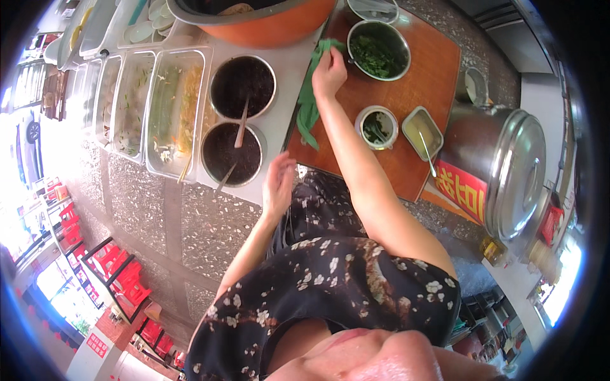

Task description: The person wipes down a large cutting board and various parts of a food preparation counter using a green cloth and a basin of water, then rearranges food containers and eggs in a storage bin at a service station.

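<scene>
My right hand (330,74) is shut on a green cloth (310,114), which hangs in folds along the left edge of a brown wooden tabletop (429,62). Just right of that hand stands a steel bowl of chopped green herbs (376,55). Near the white counter's front edge, my left hand (279,183) is slightly blurred, with loosely extended fingers and nothing in them. Beside it are two round metal pots of dark sauce, the nearer (233,155) and the farther (243,85), each with a spoon or ladle handle sticking out.
Clear plastic bins of food (171,105) line the counter at left. A large orange basin (267,26) stands behind. On the wood are a white jar (376,127) and a small metal tray (421,133). A big lidded steel pot (491,162) is at right; red stools (121,274) are lower left.
</scene>
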`<state>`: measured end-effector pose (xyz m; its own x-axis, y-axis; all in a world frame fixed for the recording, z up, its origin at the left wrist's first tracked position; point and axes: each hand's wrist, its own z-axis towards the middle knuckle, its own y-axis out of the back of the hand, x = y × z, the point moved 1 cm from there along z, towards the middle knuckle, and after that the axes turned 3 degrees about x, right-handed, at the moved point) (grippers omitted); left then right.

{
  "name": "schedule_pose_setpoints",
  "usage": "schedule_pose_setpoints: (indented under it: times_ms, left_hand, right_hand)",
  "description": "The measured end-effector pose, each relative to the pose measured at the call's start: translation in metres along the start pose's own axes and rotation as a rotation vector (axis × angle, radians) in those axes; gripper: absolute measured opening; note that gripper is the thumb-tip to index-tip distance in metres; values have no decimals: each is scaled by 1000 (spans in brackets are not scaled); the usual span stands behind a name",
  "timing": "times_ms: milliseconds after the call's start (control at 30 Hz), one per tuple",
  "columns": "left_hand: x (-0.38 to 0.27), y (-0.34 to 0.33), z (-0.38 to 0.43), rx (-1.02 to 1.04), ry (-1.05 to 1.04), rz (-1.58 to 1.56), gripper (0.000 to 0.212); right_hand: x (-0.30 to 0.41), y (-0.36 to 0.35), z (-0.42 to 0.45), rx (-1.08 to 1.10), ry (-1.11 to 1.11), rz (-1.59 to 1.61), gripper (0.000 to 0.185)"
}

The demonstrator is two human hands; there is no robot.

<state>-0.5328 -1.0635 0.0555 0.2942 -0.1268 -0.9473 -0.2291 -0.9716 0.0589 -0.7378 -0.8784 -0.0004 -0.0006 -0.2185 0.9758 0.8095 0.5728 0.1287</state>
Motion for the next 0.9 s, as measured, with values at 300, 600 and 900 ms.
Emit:
schedule_pose_setpoints:
  times_ms: [300,600,900]
  left_hand:
    - [23,-4,-22,-116,206,-17,33]
    - [-11,-8,9,-56,151,31,33]
    - [-25,13,12,57,113,96,32]
  right_hand:
    - [-66,-31,33,183,344,-647,28]
    - [-40,-42,22,176,464,-722,29]
    - [-44,-40,41,552,530,-939,26]
